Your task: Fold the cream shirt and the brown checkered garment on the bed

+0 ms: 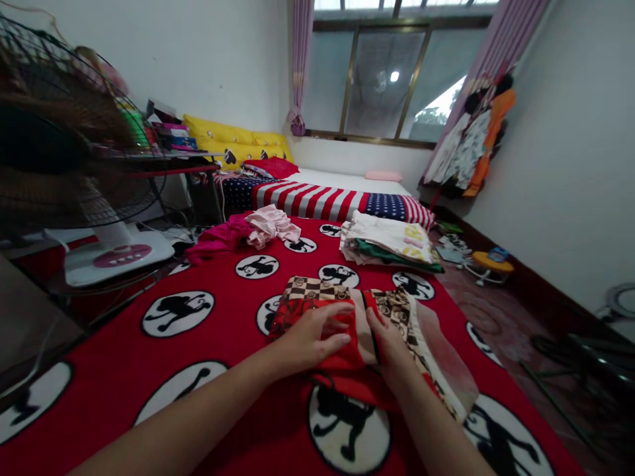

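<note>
A garment [335, 291] with red areas, a beige-and-brown checkered print and a sheer pale edge lies partly folded on a red blanket [223, 357] with black figures in white ovals. My left hand [320, 330] rests over its red middle, fingers and thumb apart. At the pale, dark-edged strip, my right hand [389, 340] grips the cloth; part of its fingers is hidden. Beyond the garment sits a stack of folded clothes [391, 238], white on top with green below. Crumpled magenta cloth [221, 238] and pale pink cloth [272, 225] lie at the far left.
A fan [119, 254] stands at the left, before a cluttered table [173, 168]. Behind the blanket is a bed with a stars-and-stripes cover [317, 200]. Hanging clothes [471, 152] and a small orange-topped stool [491, 262] are at the right.
</note>
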`<state>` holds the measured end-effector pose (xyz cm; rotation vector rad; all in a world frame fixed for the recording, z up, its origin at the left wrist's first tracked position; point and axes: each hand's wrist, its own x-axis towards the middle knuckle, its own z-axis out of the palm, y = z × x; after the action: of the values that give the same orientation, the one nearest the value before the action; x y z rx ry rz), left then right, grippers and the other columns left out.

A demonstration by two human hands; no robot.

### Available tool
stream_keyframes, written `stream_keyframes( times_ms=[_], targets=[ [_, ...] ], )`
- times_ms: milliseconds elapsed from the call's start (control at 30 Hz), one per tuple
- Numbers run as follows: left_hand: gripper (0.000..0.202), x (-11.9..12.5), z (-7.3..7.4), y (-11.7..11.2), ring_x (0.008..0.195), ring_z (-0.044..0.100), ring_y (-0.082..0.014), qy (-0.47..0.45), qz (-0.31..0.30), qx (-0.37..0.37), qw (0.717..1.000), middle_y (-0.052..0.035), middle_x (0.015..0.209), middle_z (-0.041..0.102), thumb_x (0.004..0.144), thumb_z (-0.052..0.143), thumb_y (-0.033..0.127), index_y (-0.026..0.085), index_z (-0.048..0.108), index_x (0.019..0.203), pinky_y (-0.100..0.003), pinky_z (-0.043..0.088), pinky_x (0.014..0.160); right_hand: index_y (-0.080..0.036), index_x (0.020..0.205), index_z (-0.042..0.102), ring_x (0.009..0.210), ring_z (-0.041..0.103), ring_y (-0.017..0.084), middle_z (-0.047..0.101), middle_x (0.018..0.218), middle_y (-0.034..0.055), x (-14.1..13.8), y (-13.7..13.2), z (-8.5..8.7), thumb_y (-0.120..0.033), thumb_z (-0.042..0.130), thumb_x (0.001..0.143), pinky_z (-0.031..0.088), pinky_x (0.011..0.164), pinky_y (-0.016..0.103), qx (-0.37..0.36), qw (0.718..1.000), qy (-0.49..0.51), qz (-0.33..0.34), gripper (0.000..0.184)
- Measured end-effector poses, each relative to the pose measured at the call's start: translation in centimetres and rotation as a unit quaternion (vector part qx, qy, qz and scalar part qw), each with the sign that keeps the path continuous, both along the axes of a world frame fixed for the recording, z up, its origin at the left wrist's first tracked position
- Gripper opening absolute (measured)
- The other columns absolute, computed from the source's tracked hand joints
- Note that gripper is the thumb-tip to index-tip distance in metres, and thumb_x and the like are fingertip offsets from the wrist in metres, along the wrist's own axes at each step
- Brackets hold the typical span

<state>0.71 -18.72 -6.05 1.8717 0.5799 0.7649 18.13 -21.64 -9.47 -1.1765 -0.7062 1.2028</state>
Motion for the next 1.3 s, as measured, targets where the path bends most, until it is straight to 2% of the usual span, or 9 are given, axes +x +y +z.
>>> stream_keyframes(
  times_ms=[133, 200, 300, 500, 733, 900, 1033, 1167, 1300],
  targets=[
    [0.024, -1.8, -1.0, 1.4, 0.099, 0.064, -0.0200, 0.029, 0.153, 0.118, 0.981, -0.0068, 0.106, 0.069, 0.085, 0.052, 0.020, 0.019, 0.068, 0.103, -0.033, 0.050, 0.090, -0.017, 0.110, 0.062, 0.093, 0.069, 0.028, 0.074, 0.101, 0.0081, 0.6, 0.2, -0.7, -0.039, 0.081, 0.059, 0.055, 0.079, 0.037, -0.022, 0.998, -0.046, -0.033, 0.058],
    [0.025, -2.9, -1.1, 2.5, 0.103, 0.063, -0.0213, 0.028, 0.221, 0.153, 0.963, -0.0071, 0.107, 0.069, 0.085, 0.051, 0.021, 0.020, 0.068, 0.103, -0.035, 0.048, 0.094, -0.017, 0.109, 0.062, 0.098, 0.068, 0.028, 0.074, 0.103, 0.0070, 0.4, 0.5, 0.1, -0.031, 0.081, 0.057, 0.053, 0.085, 0.039, -0.012, 0.996, -0.083, -0.033, 0.057],
    [0.027, -3.9, -1.5, 3.6, 0.117, 0.056, -0.0234, 0.033, 0.251, 0.189, 0.949, -0.0080, 0.119, 0.065, 0.086, 0.050, 0.027, 0.020, 0.067, 0.106, -0.040, 0.042, 0.104, -0.019, 0.112, 0.062, 0.101, 0.067, 0.028, 0.073, 0.106, 0.0053, 0.3, 1.0, 2.1, -0.026, 0.075, 0.061, 0.053, 0.089, 0.042, 0.020, 0.995, -0.100, -0.019, 0.053],
    [0.036, -3.8, -2.9, 3.6, 0.124, 0.051, -0.0250, 0.082, 0.204, 0.212, 0.952, -0.0098, 0.135, 0.055, 0.085, 0.055, 0.031, 0.021, 0.063, 0.119, -0.043, 0.038, 0.108, -0.025, 0.120, 0.060, 0.106, 0.066, 0.028, 0.069, 0.118, 0.0031, 5.0, 0.0, 4.1, -0.027, 0.073, 0.061, 0.055, 0.088, 0.040, 0.091, 0.981, -0.134, -0.108, 0.060],
    [0.034, -2.8, -4.5, 3.2, 0.121, 0.053, -0.0247, 0.110, 0.162, 0.213, 0.957, -0.0101, 0.133, 0.054, 0.084, 0.059, 0.031, 0.021, 0.065, 0.116, -0.039, 0.041, 0.106, -0.021, 0.099, 0.065, 0.079, 0.072, 0.026, 0.076, 0.088, 0.0023, 12.2, -4.0, -0.5, -0.025, 0.075, 0.054, 0.059, 0.064, 0.034, -0.019, 0.966, -0.118, -0.231, 0.046],
    [0.034, -2.7, -4.7, 3.0, 0.120, 0.053, -0.0264, 0.122, 0.171, 0.202, 0.957, -0.0106, 0.131, 0.055, 0.083, 0.061, 0.035, 0.021, 0.066, 0.114, -0.041, 0.041, 0.105, -0.021, 0.101, 0.064, 0.084, 0.071, 0.026, 0.075, 0.092, 0.0033, 12.5, -4.6, -1.5, -0.028, 0.073, 0.060, 0.058, 0.066, 0.033, -0.023, 0.967, -0.142, -0.210, 0.042],
    [0.041, -2.6, -3.7, 1.6, 0.123, 0.048, -0.0280, 0.115, 0.173, 0.228, 0.951, -0.0098, 0.135, 0.049, 0.080, 0.066, 0.043, 0.025, 0.064, 0.117, -0.043, 0.038, 0.106, -0.020, 0.098, 0.065, 0.081, 0.071, 0.025, 0.075, 0.090, 0.0031, 12.1, -4.7, -1.3, -0.028, 0.075, 0.058, 0.058, 0.068, 0.033, -0.019, 0.971, -0.116, -0.208, 0.042],
    [0.044, -2.3, -2.4, 0.1, 0.114, 0.051, -0.0274, 0.130, 0.044, 0.312, 0.940, -0.0084, 0.125, 0.054, 0.067, 0.077, 0.043, 0.026, 0.067, 0.107, -0.039, 0.042, 0.098, -0.020, 0.097, 0.064, 0.080, 0.071, 0.025, 0.075, 0.092, 0.0040, 12.0, -4.9, -1.4, -0.030, 0.076, 0.056, 0.057, 0.068, 0.034, -0.022, 0.972, -0.103, -0.209, 0.044],
    [0.026, -2.3, -2.1, -0.2, 0.087, 0.057, -0.0191, 0.206, -0.037, 0.349, 0.914, -0.0039, 0.096, 0.063, 0.068, 0.063, 0.012, 0.024, 0.068, 0.091, -0.029, 0.044, 0.078, -0.019, 0.114, 0.060, 0.094, 0.069, 0.026, 0.070, 0.113, 0.0088, 12.1, -5.1, -1.6, -0.036, 0.077, 0.058, 0.056, 0.075, 0.034, -0.012, 0.953, -0.171, -0.249, 0.061]
  ],
)
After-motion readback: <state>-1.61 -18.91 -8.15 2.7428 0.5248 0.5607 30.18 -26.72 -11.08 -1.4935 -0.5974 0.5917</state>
